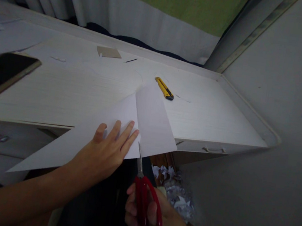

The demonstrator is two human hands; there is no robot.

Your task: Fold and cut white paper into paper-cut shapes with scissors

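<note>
A large sheet of white paper (155,123) lies over the front edge of the desk, with a crease or cut line running up through it. My left hand (111,145) rests flat on the paper with fingers spread, just left of that line. My right hand (151,210) is wrapped round the red handles of a pair of scissors (145,202). The scissors' blades point up and meet the paper's near edge, close to my left fingertips. Beyond the paper lies a yellow utility knife (164,88).
On the desk (58,92) a phone (2,73) lies at left, with paper sheets (6,38) behind it. A brown card piece (109,52) and a thin dark stick (131,61) sit near the back. Paper scraps and a plastic bag (180,195) are on the floor below. A wall stands at right.
</note>
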